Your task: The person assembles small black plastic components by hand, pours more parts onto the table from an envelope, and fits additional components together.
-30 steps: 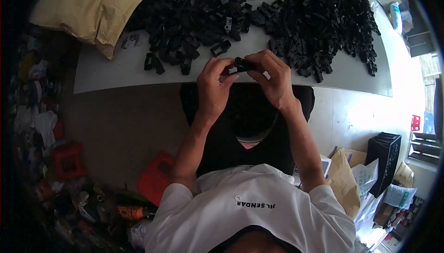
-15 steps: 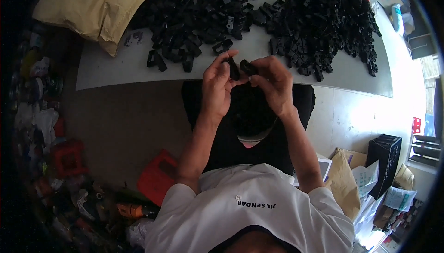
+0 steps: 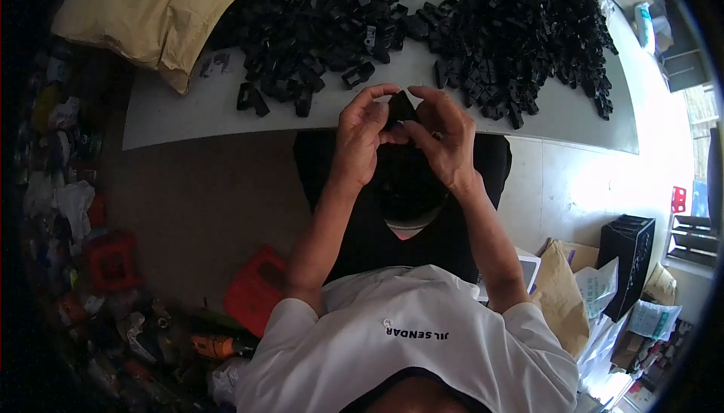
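Just past the table's near edge, my left hand [image 3: 359, 135] and my right hand [image 3: 450, 140] meet around a small black plastic part [image 3: 401, 107]. The left fingers and thumb pinch it from one side. On the other side, the right thumb and fingertips press against it. Fingers cover much of the part, so whether it is one piece or two joined cannot be made out. Beyond my hands, a loose pile of black hollow plastic housings [image 3: 317, 32] lies on the table, and a single housing [image 3: 358, 74] rests at its near edge.
A denser heap of small black parts [image 3: 520, 43] covers the table's right side. At the back left a large tan sack [image 3: 151, 13] lies on the pale tabletop [image 3: 173, 122]. Below are a red stool [image 3: 256, 288], an orange power tool [image 3: 215, 345] and a black crate [image 3: 627, 262].
The two black pieces, held apart in separate hands before, are now brought together as one dark shape between my fingertips. My right hand has shifted slightly inward.
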Demonstrator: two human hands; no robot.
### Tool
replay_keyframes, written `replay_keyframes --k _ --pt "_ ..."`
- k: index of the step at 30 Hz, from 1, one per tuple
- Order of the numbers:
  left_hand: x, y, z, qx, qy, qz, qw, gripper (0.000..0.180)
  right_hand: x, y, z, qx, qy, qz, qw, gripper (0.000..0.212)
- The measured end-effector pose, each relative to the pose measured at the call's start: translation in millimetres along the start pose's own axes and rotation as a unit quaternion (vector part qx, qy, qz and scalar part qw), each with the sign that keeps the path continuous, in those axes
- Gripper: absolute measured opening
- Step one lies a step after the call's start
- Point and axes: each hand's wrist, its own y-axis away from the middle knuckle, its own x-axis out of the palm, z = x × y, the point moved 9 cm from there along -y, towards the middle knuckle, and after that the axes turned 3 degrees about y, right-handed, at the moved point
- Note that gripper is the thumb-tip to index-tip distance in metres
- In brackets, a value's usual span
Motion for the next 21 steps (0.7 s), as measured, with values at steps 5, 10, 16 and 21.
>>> replay_keyframes --k 5,10,16,21 --pt "-2.8 3.3 2.2 -0.027 -0.008 -0.005 1.000 0.026 3.5 6.8 -1.3 0.025 -0.025 -0.037 0.999 0.041" --pt "0.6 1.3 -1.7 -0.009 -0.032 0.022 0.999 0.034 2.9 14.9 -13.4 0.068 -0.070 -0.048 0.994 0.034" --pt "-3.7 3.3 1.9 -0.025 -0.017 0.012 0.999 0.034 -2.8 17.7 -1.3 0.046 -0.027 -0.038 0.998 0.028" --pt "-4.1 4.3 -5.0 -0.010 -0.094 0.032 0.995 0.030 -9.3 15.6 13.9 -0.006 0.062 -0.019 0.998 0.029"
